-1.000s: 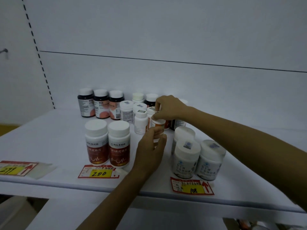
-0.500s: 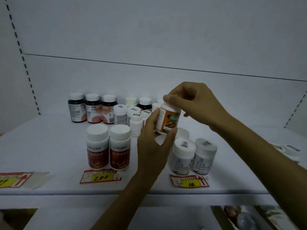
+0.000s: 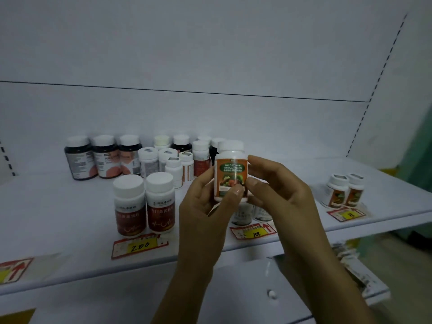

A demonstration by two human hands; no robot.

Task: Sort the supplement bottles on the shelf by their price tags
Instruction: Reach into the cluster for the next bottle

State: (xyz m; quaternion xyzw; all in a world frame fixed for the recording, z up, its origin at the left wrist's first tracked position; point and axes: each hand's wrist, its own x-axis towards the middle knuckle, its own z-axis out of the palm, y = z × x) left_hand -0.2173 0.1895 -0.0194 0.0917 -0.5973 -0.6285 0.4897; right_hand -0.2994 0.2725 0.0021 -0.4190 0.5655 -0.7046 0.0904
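I hold a small white bottle with an orange multi-vitamin label (image 3: 231, 170) upright above the white shelf (image 3: 58, 206). My left hand (image 3: 205, 211) grips its lower left side, my right hand (image 3: 278, 195) its right side. Two red-labelled bottles (image 3: 145, 204) stand behind a price tag reading 200 (image 3: 139, 244). A tag reading 108 (image 3: 256, 231) lies below my hands, with white bottles (image 3: 247, 215) partly hidden behind them. Two orange-labelled bottles (image 3: 344, 192) stand at the right by another tag (image 3: 348, 213).
A cluster of dark and white bottles (image 3: 140, 157) fills the back of the shelf. A further price tag (image 3: 14, 268) lies at the front left edge. Perforated uprights run up both sides. A lower shelf with packets (image 3: 357, 265) shows at the right.
Both hands lifted the orange-labelled bottle out of the cluster and brought it nearer, label facing me. The view shifted right, and the two bottles at the right came into sight.
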